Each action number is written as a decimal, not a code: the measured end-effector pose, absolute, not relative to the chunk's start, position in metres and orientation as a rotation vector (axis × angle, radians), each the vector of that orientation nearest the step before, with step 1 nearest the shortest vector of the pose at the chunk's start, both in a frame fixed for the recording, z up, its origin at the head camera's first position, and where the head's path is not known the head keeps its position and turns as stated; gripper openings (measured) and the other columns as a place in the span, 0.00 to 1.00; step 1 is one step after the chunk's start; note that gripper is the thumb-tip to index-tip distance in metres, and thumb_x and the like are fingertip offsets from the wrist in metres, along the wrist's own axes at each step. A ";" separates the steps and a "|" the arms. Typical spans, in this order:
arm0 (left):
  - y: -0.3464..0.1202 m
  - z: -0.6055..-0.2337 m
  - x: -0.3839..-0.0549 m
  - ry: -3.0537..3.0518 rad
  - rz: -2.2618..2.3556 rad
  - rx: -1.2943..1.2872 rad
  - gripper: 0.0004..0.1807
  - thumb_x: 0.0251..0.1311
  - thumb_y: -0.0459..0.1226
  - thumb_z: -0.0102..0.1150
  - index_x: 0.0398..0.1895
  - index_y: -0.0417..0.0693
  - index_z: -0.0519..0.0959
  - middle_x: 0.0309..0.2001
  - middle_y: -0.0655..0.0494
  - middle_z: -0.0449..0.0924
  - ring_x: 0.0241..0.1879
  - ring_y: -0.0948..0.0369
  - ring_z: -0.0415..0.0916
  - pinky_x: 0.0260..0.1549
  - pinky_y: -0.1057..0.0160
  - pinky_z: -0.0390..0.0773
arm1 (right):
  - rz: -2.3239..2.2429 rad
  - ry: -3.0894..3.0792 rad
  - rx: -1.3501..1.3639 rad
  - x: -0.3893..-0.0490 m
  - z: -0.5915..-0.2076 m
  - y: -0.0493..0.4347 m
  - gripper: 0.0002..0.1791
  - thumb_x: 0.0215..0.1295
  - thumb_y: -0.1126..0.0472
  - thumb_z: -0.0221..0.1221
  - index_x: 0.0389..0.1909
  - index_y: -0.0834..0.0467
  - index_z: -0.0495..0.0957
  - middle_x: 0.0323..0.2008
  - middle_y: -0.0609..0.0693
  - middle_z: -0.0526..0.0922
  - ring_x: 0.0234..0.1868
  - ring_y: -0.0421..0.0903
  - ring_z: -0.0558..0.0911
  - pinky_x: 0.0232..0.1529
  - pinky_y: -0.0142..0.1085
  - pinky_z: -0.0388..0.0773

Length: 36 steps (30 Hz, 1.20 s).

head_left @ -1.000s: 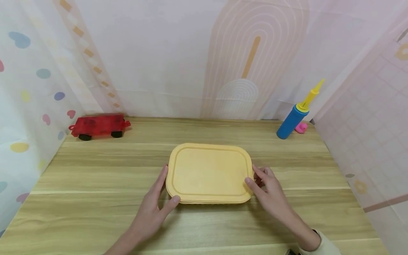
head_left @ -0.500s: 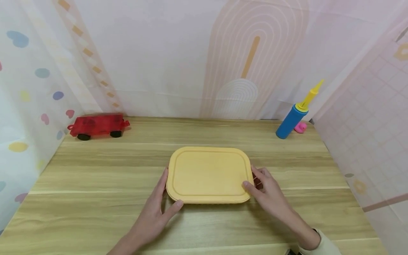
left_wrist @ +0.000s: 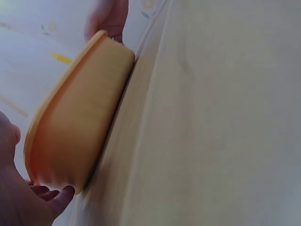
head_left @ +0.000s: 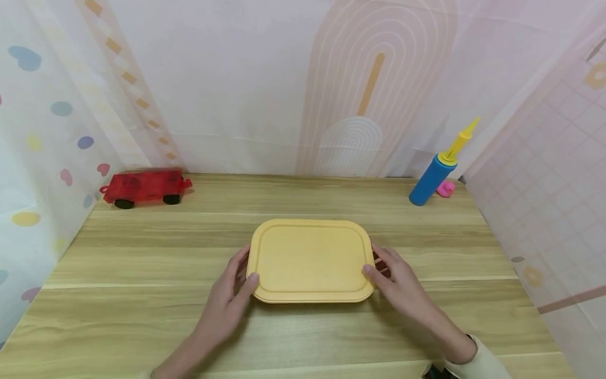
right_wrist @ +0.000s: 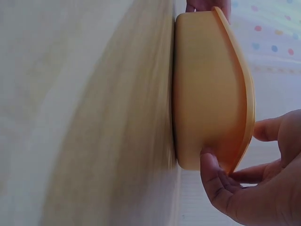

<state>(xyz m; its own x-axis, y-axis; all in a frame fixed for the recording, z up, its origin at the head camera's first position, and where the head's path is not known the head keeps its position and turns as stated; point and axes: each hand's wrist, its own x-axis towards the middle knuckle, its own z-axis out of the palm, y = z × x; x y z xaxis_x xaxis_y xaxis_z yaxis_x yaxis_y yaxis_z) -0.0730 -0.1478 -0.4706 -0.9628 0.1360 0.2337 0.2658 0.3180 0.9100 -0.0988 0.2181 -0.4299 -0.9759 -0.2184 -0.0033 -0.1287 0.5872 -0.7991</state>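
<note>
A yellow plastic storage box [head_left: 311, 258] with a rounded rectangular lid lies in front of me, lid up, long side toward me. My left hand [head_left: 226, 302] holds its left end, with the thumb on the lid's rim and the fingers against the side wall. At the other end my right hand [head_left: 401, 287] grips it the same way, thumb on top of the lid. Both wrist views show the box's deep, smooth side wall [left_wrist: 87, 113], its base right at the tabletop. Fingertips of the right hand press the end wall [right_wrist: 193, 157] below the rim.
On the wooden table [head_left: 142, 316], a red toy car [head_left: 148, 188] stands at the back left. A blue and yellow hand pump [head_left: 432, 181] stands at the back right, beside a pink toy duck [head_left: 446, 189]. Patterned curtains [head_left: 236, 79] close off the back and sides.
The box has shifted slightly toward me and now sits flatter in view. My left thumb has moved from its front edge up onto the lid. The right hand keeps its grip.
</note>
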 end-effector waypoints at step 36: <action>-0.141 -0.481 -0.085 -2.552 -1.546 -0.392 0.33 0.93 0.39 0.35 0.92 0.42 0.44 0.90 0.41 0.45 0.89 0.41 0.43 0.79 0.81 0.39 | -1.218 2.735 -0.571 -0.113 -0.452 0.214 0.38 0.93 0.54 0.45 0.91 0.63 0.41 0.90 0.62 0.44 0.90 0.62 0.46 0.84 0.31 0.39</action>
